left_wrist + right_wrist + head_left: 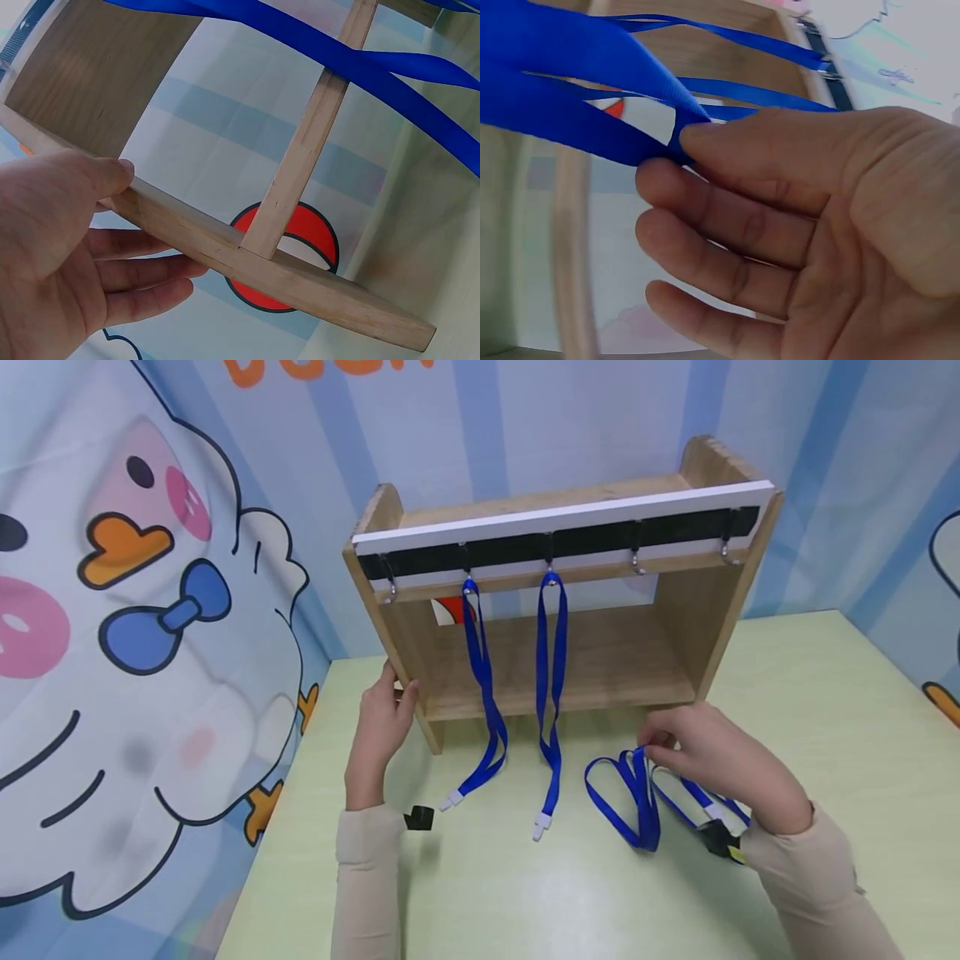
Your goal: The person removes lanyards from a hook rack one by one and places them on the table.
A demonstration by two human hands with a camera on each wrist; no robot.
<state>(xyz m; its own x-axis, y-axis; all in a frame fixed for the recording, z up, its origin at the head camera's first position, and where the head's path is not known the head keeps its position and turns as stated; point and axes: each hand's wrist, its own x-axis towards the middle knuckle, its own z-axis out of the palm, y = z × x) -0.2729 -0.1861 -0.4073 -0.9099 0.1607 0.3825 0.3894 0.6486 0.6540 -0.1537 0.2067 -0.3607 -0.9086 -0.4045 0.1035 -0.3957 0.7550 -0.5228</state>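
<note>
A wooden rack (678,627) carries a hook strip on its upper front. My left hand (381,722) grips its left side panel; in the left wrist view the thumb of that hand (56,240) lies on one side of the wooden edge (176,225), fingers on the other. One blue lanyard (486,693) hangs on the second hook from the left, another (552,693) on the middle hook, both with white clips. Below the rack's right side, my right hand (720,760) pinches a looped blue lanyard (641,814). Thumb and index of that hand (802,210) press its strap (622,127).
The remaining hooks, at the far left (388,585) and on the right (637,562), carry nothing. Under the rack is a pale green table (510,893). A cloth with cartoon ducks (180,718) stands behind and at the left.
</note>
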